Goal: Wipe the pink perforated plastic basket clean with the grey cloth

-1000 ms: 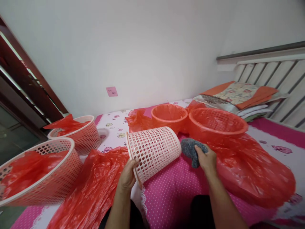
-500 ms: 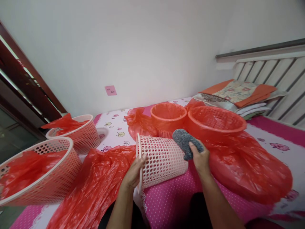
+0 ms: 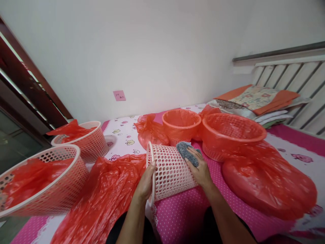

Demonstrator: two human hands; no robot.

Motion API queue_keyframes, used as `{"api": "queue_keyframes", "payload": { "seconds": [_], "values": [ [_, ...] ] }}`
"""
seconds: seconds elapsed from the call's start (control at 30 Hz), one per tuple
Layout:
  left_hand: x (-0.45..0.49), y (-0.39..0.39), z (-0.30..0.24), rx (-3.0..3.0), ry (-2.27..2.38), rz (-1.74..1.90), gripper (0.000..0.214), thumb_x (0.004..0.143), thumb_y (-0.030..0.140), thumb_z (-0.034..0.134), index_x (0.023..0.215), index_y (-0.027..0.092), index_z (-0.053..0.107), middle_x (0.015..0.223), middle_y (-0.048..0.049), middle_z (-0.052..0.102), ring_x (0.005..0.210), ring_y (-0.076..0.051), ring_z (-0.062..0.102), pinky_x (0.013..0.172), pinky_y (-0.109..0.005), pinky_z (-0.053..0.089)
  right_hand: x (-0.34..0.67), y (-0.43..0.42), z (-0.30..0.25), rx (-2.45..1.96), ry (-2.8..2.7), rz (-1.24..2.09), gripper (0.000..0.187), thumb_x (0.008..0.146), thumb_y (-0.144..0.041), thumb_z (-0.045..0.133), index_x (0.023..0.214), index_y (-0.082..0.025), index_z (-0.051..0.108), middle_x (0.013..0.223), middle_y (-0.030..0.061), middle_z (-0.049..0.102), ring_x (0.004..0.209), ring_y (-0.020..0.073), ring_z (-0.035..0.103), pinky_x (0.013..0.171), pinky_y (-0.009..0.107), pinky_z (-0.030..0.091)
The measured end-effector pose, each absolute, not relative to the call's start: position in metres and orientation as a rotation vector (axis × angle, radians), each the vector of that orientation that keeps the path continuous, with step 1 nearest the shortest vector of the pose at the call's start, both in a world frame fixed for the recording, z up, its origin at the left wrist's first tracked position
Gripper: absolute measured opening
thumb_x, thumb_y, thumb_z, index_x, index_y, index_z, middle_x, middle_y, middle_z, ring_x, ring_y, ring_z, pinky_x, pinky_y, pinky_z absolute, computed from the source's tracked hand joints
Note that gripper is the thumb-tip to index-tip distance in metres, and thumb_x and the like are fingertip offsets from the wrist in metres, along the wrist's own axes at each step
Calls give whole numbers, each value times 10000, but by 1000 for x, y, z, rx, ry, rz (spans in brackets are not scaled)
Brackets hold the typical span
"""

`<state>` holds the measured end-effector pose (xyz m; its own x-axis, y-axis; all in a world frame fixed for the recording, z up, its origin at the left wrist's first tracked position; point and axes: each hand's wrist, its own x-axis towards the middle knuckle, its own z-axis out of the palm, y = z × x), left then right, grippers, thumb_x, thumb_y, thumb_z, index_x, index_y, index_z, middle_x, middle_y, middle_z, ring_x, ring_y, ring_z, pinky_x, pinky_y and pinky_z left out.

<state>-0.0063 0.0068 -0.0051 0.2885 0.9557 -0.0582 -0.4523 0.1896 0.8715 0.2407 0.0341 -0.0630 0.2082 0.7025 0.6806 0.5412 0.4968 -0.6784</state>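
Bed [image 3: 177, 213]: pink dotted cover in front, white flower-print sheet [image 3: 122, 133] by the wall, stacked pillows [image 3: 254, 101] at the headboard end. On it: white mesh basket [image 3: 172, 169] on its side at centre, small lined basket [image 3: 181, 123] and wide lined basket [image 3: 233, 130] upright behind it, side by side. Loose red bags lie left-front [image 3: 101, 193], right [image 3: 269, 183], and one sits bunched [image 3: 150, 130] beside the small lined basket.
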Motion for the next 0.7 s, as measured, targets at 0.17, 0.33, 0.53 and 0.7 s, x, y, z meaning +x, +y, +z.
{"api": "queue_keyframes", "payload": {
  "seconds": [0.17,0.33,0.53,0.7],
  "values": [
    [-9,6,-13,992,643,1054,470,983,475,664,1322,154,723,1366,-157,735,1387,-335,600,1240,-502,366,218,22,-47,-1078,-1512,165,411,992,-324,628,1391,-237,675,1451,114,673,1403,280,576,1231,587,393],
    [-7,1,-10,1010,549,973,463,990,424,668,1392,198,691,1431,-150,698,1419,-339,574,1254,-521,341,192,5,-29,-989,-1569,200,449,1008,-270,618,1458,-271,621,1520,92,618,1461,276,519,1257,578,361],
    [-4,1,-11,957,511,1000,480,961,436,718,1387,216,702,1451,-125,690,1422,-326,574,1288,-520,291,165,-15,-17,-892,-1680,266,535,1003,-224,607,1528,-310,545,1613,62,521,1526,284,430,1265,567,361],
    [-3,5,-19,870,512,1061,481,976,478,694,1386,225,703,1462,-105,686,1458,-290,539,1313,-484,247,156,-20,-16,-868,-1721,275,530,1002,-236,612,1521,-323,550,1611,57,521,1543,311,400,1262,603,355]
  ]
}}
